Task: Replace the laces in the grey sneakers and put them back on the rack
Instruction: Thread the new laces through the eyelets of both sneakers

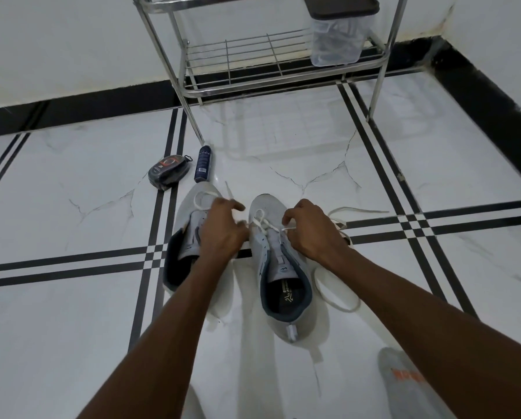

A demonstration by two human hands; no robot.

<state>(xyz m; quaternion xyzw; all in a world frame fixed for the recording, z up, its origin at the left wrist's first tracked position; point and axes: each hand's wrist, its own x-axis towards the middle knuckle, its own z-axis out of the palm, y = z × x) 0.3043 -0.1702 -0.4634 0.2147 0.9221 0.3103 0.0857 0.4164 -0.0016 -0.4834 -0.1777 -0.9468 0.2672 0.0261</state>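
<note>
Two grey sneakers stand side by side on the floor, toes pointing away from me. The left sneaker (183, 237) has a white lace looped near its toe. My left hand (221, 229) hovers over it with fingers spread and blurred, reaching towards the gap between the shoes. The right sneaker (278, 261) has a white lace (263, 223) threaded through its front eyelets only. My right hand (310, 229) pinches one end of that lace at the shoe's right side. The rest of the lace (337, 300) trails in loops on the floor to the right.
A metal wire rack (253, 60) stands ahead against the wall, with a clear plastic container (337, 40) on its lower shelf. A dark oval polish case (169, 173) and a dark spray can (203, 163) lie left of the shoes. A grey sock (401, 379) shows at bottom right.
</note>
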